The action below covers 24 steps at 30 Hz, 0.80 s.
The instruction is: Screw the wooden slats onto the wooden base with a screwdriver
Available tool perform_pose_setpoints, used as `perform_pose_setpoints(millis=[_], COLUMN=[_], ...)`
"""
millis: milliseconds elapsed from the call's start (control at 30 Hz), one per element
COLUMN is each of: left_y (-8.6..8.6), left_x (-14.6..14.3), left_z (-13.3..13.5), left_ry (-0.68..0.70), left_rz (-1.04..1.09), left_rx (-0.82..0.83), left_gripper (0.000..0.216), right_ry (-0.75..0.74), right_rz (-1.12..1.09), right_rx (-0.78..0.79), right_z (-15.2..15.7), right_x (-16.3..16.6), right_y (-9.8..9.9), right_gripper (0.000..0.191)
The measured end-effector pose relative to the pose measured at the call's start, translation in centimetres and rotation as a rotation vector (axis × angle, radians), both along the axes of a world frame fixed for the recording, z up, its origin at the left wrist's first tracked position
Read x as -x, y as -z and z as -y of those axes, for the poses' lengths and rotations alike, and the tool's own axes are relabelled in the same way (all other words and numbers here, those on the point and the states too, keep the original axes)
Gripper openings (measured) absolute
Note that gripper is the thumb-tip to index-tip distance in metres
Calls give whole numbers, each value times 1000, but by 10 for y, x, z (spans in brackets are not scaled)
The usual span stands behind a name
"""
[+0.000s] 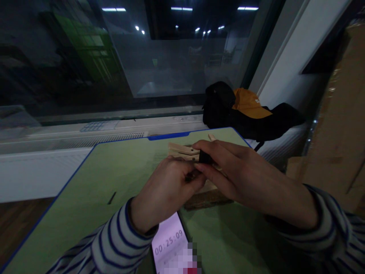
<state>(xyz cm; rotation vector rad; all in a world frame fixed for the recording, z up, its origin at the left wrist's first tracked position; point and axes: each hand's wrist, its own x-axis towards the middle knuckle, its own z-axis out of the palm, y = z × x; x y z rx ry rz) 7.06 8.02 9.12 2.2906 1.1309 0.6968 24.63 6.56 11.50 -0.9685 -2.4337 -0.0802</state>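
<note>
Close together near the far half of the table, both my hands work over some pale wooden pieces. My right hand [242, 167] is closed, thumb and fingers pinching a small black piece [204, 156] against the wood. My left hand [171, 186] is closed too, its fingertips pressed together beside the black piece; what they pinch is hidden. Two flat wooden strips with dark holes [182, 149] stick out to the left beyond my fingers. Another wooden tip [211, 137] shows behind my right hand. Beneath the hands lies a brown-edged wooden block [209, 201], partly covered.
A phone [168, 236] showing a timer lies on the green table [85, 182], under my left wrist. A thin dark strip [111, 198] lies to the left. Black cloth and an orange cap [249, 103] sit on the windowsill. Cardboard [330, 125] stands at right.
</note>
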Motion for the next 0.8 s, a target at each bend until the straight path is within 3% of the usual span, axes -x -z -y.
perform_pose_setpoints(millis=[267, 567, 800], left_y=[3, 1, 1], left_x=[2, 0, 0], left_z=[-2, 0, 0], left_ry=[31, 21, 0], left_rz=[4, -10, 9], left_rx=[-2, -20, 12], left_gripper=[16, 19, 17], right_ry=[33, -23, -25], right_rz=[-12, -5, -4], right_rx=[17, -50, -14], right_z=[0, -2, -1], right_x=[-1, 1, -1], right_y=[2, 1, 1], right_gripper=[42, 33, 34])
